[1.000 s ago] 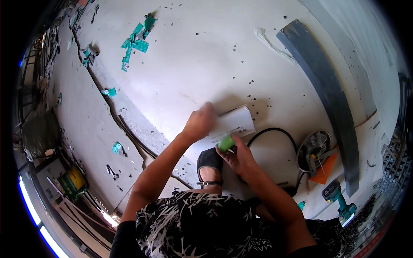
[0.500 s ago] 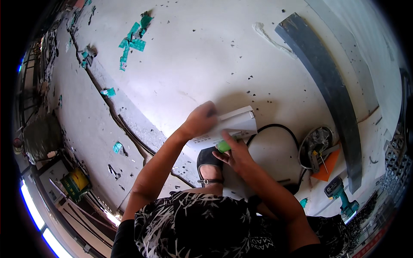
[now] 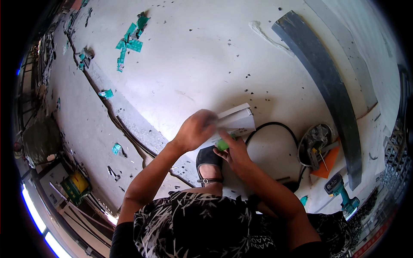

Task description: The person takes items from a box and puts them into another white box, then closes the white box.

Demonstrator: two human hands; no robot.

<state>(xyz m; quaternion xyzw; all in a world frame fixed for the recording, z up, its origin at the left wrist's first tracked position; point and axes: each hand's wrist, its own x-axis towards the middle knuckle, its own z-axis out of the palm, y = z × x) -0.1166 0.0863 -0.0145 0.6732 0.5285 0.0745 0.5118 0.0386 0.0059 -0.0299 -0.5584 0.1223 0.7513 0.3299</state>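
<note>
In front of me, a white cardboard box with print on its side lies tilted above my shoe. My right hand is closed round a small, smooth green object, whose kind I cannot make out, close against the box's near side. My left hand is at the box's left end, its fingers curled inward and smeared by motion. Whether those fingers grip anything is not visible. Part of the box is hidden behind both hands.
To the right, a black cable curves toward a round bowl holding tools, near an orange piece. A cordless drill stands beyond it. A long dark metal bar lies farther out. Teal tape scraps and small chips litter the floor.
My left hand has moved slightly down and left, covering more of the box's left end. My right hand still holds the green object in nearly the same place.
</note>
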